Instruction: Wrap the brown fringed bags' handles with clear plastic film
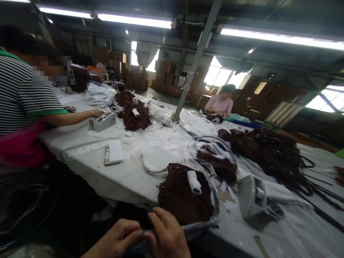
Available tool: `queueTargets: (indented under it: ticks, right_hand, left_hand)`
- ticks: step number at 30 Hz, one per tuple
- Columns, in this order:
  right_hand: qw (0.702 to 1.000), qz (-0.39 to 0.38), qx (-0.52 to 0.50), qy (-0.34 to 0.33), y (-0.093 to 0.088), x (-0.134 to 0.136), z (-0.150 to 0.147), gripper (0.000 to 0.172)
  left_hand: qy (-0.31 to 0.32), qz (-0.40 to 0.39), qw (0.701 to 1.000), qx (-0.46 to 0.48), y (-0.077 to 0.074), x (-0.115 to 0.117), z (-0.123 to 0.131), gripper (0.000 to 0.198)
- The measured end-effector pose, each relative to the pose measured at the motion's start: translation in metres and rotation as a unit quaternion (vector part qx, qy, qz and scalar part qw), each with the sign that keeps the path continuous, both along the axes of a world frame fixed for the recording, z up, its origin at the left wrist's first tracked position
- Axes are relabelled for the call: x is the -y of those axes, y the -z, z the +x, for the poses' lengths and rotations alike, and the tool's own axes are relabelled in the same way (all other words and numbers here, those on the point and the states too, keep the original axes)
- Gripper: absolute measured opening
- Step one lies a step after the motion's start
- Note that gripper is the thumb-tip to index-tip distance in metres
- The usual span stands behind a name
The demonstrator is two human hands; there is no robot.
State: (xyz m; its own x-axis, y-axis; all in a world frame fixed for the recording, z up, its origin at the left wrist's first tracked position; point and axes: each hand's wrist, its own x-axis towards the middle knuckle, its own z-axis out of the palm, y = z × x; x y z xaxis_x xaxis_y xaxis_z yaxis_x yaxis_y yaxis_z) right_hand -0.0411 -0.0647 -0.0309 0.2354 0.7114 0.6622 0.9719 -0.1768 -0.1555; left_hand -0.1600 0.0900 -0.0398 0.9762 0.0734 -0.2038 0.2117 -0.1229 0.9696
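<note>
At the near edge of the table, my left hand (119, 238) and my right hand (169, 233) are close together, fingers bent. Between them they pinch what looks like the edge of a clear plastic bag (197, 229). The bag runs right from my hands, beneath and around a dark brown fringed bag (177, 195). A small roll of white paper or cloth (194, 182) lies on that fringed bag. Grey tape dispenser (255, 202) stands to the right of it.
White sheets litter the table (94, 175). A phone (114, 152) lies left, near another dispenser (103, 121) and a person's hand (96, 113). More brown bags (263, 147) are piled right. Another person (219, 104) is across the table, beyond a post (190, 71).
</note>
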Motion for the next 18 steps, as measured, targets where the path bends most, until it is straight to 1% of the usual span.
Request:
queueTargets:
  ticks: [1,2,3,4,5,6,7,8,9,10,11,12,13,14,15,16,17,18]
  right_hand:
    - [1.000,0.028,-0.004,-0.015,0.010,-0.010,-0.016,0.057]
    - [0.999,0.026,-0.020,-0.009,0.020,-0.017,-0.028,0.061]
    - [0.999,0.017,-0.041,-0.003,0.028,-0.021,-0.035,0.063]
    - [0.998,-0.001,-0.065,0.010,0.035,-0.022,-0.038,0.064]
    - [0.995,-0.021,-0.091,0.024,0.039,-0.020,-0.038,0.062]
    - [0.992,-0.036,-0.119,0.037,0.040,-0.015,-0.034,0.061]
    - [0.987,-0.041,-0.150,0.051,0.040,-0.009,-0.029,0.059]
    - [0.980,-0.037,-0.182,0.067,0.038,-0.002,-0.022,0.056]
    - [0.972,-0.028,-0.219,0.083,0.035,0.004,-0.016,0.052]
    - [0.962,-0.017,-0.256,0.099,0.031,0.010,-0.011,0.047]
    - [0.951,-0.005,-0.289,0.112,0.027,0.014,-0.006,0.043]
    - [0.941,0.006,-0.317,0.121,0.024,0.016,-0.004,0.041]
    - [0.932,0.016,-0.339,0.125,0.021,0.017,-0.004,0.039]
    - [0.925,0.023,-0.359,0.123,0.019,0.016,-0.006,0.039]
    - [0.918,0.029,-0.377,0.118,0.018,0.015,-0.010,0.039]
    - [0.911,0.032,-0.396,0.112,0.017,0.014,-0.014,0.040]
    - [0.904,0.034,-0.413,0.106,0.016,0.012,-0.018,0.041]
    - [0.897,0.034,-0.430,0.100,0.016,0.011,-0.022,0.042]
  left_hand:
    - [0.016,-0.013,1.000,0.004,-0.002,0.003,0.002,0.043]
    - [0.024,-0.019,1.000,0.001,-0.002,0.005,0.003,0.041]
    - [0.017,-0.010,1.000,-0.004,-0.002,0.004,0.002,0.039]
    - [-0.007,0.015,1.000,-0.004,-0.001,0.002,0.000,0.037]
    - [-0.052,0.055,0.997,0.007,0.000,-0.002,-0.002,0.034]
    - [-0.115,0.099,0.988,0.028,0.003,-0.007,-0.006,0.031]
    - [-0.184,0.138,0.972,0.050,0.005,-0.013,-0.011,0.030]
    - [-0.244,0.158,0.955,0.061,0.008,-0.018,-0.016,0.031]
    - [-0.282,0.156,0.945,0.054,0.012,-0.023,-0.022,0.036]
    - [-0.288,0.131,0.948,0.025,0.016,-0.025,-0.028,0.045]
    - [-0.260,0.085,0.962,-0.015,0.021,-0.025,-0.034,0.055]
    - [-0.206,0.024,0.977,-0.053,0.027,-0.022,-0.038,0.063]
    - [-0.144,-0.045,0.985,-0.079,0.033,-0.018,-0.041,0.068]
    - [-0.096,-0.117,0.984,-0.090,0.038,-0.011,-0.042,0.070]
    - [-0.079,-0.189,0.975,-0.086,0.044,-0.004,-0.041,0.069]
    - [-0.099,-0.262,0.957,-0.072,0.049,0.002,-0.037,0.067]
    - [-0.145,-0.332,0.931,-0.053,0.052,0.006,-0.032,0.065]
    - [-0.204,-0.391,0.897,-0.034,0.054,0.008,-0.027,0.062]
